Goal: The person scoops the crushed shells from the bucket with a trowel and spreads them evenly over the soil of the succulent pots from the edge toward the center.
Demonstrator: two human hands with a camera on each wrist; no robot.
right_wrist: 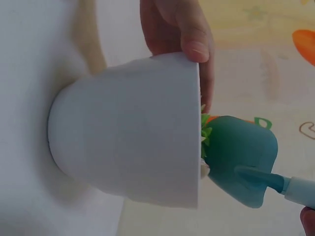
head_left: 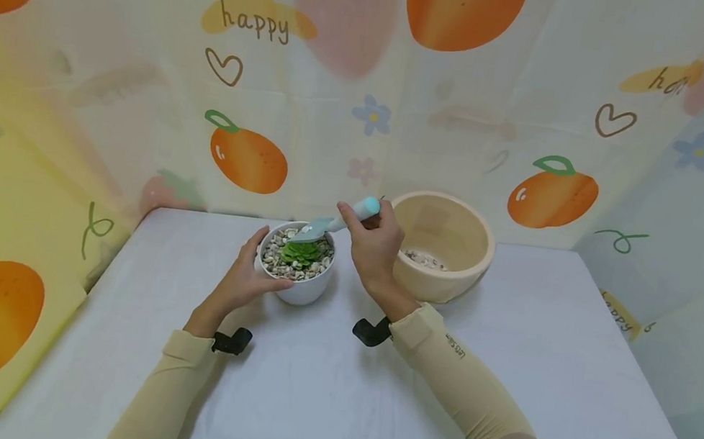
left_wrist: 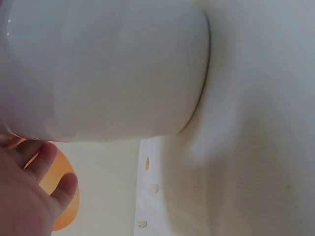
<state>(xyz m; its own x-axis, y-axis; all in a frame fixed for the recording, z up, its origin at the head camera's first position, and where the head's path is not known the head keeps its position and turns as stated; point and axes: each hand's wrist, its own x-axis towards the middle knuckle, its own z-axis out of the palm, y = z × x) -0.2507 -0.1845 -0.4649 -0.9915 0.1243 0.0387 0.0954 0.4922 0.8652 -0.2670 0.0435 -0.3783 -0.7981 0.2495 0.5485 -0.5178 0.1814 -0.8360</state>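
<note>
A white flowerpot (head_left: pixel 301 292) stands upright on the table, holding a green succulent (head_left: pixel 299 253) in a layer of pebbles (head_left: pixel 272 255). My left hand (head_left: pixel 248 273) grips the pot from the left, its thumb over the near rim and its fingers round the far side. In my right hand (head_left: pixel 378 244) is the pale handle of a small teal trowel (right_wrist: pixel 241 157). The trowel's blade tilts down over the pot, right at the succulent and pebbles. Only the pot's smooth side (left_wrist: pixel 108 73) and some of my left fingers show in the left wrist view.
A larger cream planter (head_left: pixel 442 284) stands to the right of the white pot, with pebbles (head_left: pixel 425 260) on its bottom, close behind my right hand. A white cloth covers the table (head_left: pixel 305 402). Behind it hangs a fruit-patterned curtain (head_left: pixel 324 122).
</note>
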